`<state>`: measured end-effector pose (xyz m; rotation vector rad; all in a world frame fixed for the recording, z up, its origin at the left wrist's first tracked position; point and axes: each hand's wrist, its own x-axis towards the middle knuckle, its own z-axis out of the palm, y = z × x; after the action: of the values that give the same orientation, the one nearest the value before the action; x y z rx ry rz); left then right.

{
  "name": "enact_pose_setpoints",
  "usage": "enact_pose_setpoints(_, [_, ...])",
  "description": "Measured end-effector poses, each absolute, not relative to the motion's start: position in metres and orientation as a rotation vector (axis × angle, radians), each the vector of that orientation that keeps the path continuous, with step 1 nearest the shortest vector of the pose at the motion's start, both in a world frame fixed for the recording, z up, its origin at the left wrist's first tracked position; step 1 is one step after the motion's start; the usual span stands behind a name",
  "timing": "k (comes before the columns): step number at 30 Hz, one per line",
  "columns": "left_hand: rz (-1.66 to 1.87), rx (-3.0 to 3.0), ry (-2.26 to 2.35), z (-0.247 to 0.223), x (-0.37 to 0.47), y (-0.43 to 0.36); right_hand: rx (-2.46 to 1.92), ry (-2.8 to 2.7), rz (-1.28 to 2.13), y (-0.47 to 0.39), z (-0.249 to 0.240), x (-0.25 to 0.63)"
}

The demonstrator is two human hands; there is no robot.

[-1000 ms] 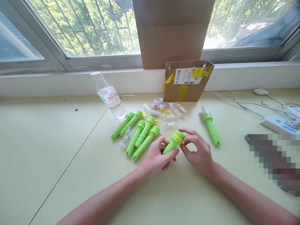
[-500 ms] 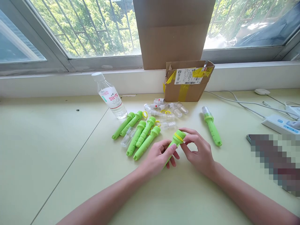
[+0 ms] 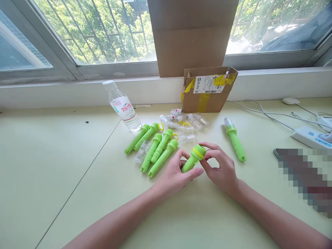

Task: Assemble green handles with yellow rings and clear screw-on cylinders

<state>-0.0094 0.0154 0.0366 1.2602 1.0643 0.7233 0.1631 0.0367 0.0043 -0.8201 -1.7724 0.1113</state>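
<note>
Tabletop, pale yellow-green and smooth (image 3: pixel 59 173), stretches below a window in the head view. Near its middle, the person's left hand (image 3: pixel 173 174) grips a light-green plastic handle with a wide threaded end (image 3: pixel 190 163), fingers curled around it and thumb stretched out; the handle tilts, threads up and to the right. A thin yellow ring (image 3: pixel 198 153) sits around it below the threads. The right hand (image 3: pixel 221 169) is partly closed, thumb and fingertips at that ring; I cannot tell whether they pinch it. To the left lie 5 more green handles (image 3: pixel 163 159), with 1 clear ribbed plastic cap (image 3: pixel 142 151) among them. Beyond the hands is a scatter of clear tubular caps (image 3: pixel 195 122) and loose yellow rings (image 3: pixel 161 127). At right lies 1 green handle with a clear cap fitted (image 3: pixel 236 143). Farther back stand a clear water bottle with a white cap (image 3: pixel 124 110) and an open brown cardboard box (image 3: pixel 204 102).
</note>
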Motion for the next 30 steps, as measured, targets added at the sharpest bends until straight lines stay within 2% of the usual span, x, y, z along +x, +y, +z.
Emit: enact_pose_setpoints(30, [0.767, 1.399, 0.960, 0.0330, -0.0098, 0.0176, -0.847, -1.823, 0.186, 0.0380, 0.0025, 0.1640])
